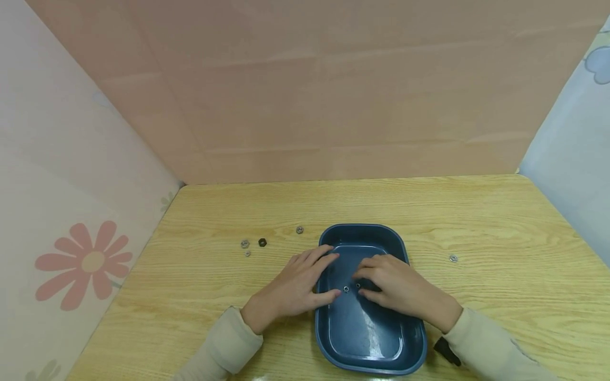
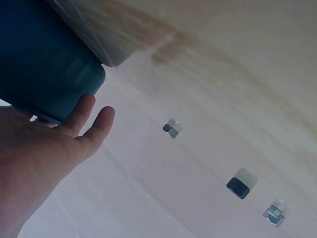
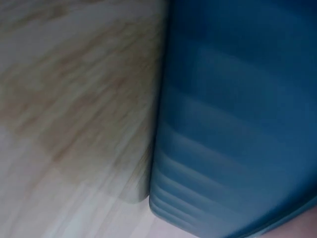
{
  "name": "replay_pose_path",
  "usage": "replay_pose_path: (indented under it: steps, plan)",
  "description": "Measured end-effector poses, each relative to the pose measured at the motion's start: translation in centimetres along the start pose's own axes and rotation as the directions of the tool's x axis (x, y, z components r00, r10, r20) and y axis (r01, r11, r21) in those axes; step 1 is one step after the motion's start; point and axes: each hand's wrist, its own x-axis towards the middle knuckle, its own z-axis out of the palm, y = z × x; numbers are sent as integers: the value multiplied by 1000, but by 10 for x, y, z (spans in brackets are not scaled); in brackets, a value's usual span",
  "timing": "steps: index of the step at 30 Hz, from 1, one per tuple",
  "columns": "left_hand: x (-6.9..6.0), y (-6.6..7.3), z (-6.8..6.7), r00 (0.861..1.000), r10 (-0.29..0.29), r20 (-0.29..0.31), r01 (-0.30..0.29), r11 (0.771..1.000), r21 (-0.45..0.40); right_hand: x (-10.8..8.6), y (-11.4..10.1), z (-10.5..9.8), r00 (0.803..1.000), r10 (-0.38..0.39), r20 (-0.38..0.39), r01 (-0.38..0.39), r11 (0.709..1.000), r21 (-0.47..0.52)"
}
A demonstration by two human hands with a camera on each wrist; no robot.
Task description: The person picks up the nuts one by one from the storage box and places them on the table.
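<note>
A dark blue rectangular tray (image 1: 333,338) stands on the wooden table, with a small metal nut (image 1: 346,289) on its floor. My left hand (image 1: 302,283) lies over the tray's left rim, fingers and thumb spread and reaching inside. In the left wrist view, its fingers (image 2: 101,124) are beside the tray's outer wall (image 2: 74,74). My right hand (image 1: 393,283) reaches in over the right rim with bent fingers. Another small nut (image 1: 358,286) shows in the gap between its forefinger and thumb, apparently not pinched. The right wrist view shows mostly the tray's outer wall (image 3: 228,124).
Left of the tray lie a silver nut (image 1: 299,229), a black nut (image 1: 262,242), another silver nut (image 1: 245,244) and a smaller one (image 1: 248,253). One more nut (image 1: 454,258) lies to the right. A black piece (image 1: 447,351) shows by the right sleeve. Covered walls border the table.
</note>
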Motion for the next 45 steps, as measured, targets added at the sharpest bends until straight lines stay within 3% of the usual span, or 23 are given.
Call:
replay_pose_path:
  steps: [12, 45]
  plan:
    - [0, 1, 0, 1000, -5, 7, 5, 1000, -1, 3, 1, 3, 998, 13, 53, -11, 999, -41]
    - [1, 1, 1, 1000, -12, 10, 12, 1000, -11, 6, 1, 6, 999, 17, 44, -13, 996, -91]
